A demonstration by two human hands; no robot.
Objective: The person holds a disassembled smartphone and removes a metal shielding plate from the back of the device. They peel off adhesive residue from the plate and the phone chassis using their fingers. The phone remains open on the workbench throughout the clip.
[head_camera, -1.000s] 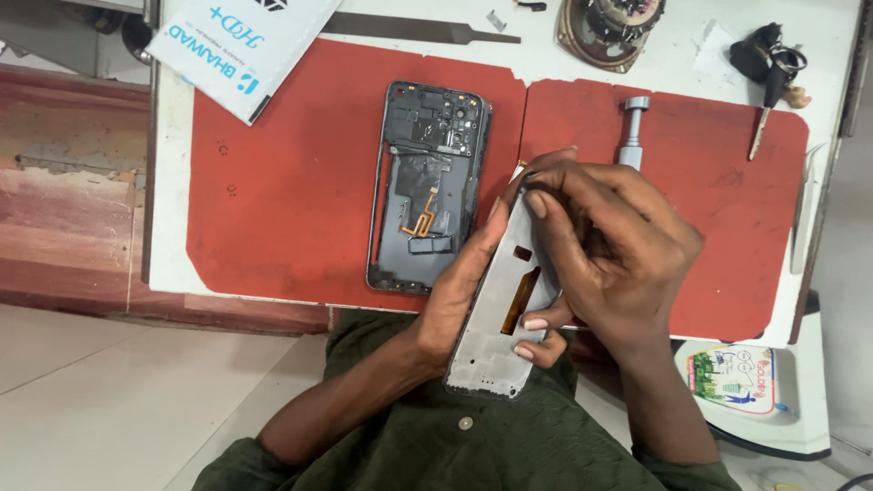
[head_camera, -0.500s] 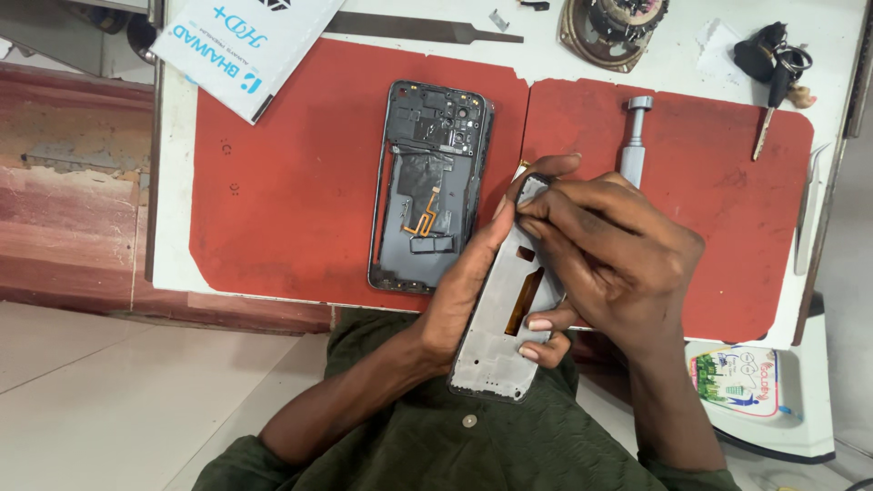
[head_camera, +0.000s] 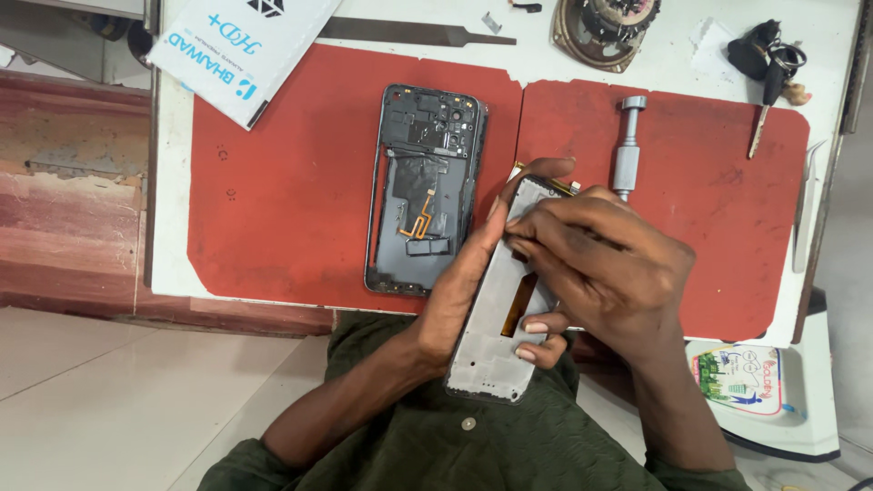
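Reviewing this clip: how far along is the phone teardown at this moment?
Done: the phone is already split, and the dark rear housing lies open on the red mat, internals exposed. In hand: the left hand grips the grey screen frame while the right hand presses its fingertips on its upper part. Left: the two halves are apart; the metal roller tool and the tweezers lie untouched.

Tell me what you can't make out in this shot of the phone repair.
Head view only:
- Upper part of the phone panel: covered by the right hand.
- Right fingertips' contact spot: hidden by the fingers themselves.
- Left hand: its palm is hidden behind the panel.
- Round metal part: cut off by the top edge.
- Small parts in the open phone frame: too small.
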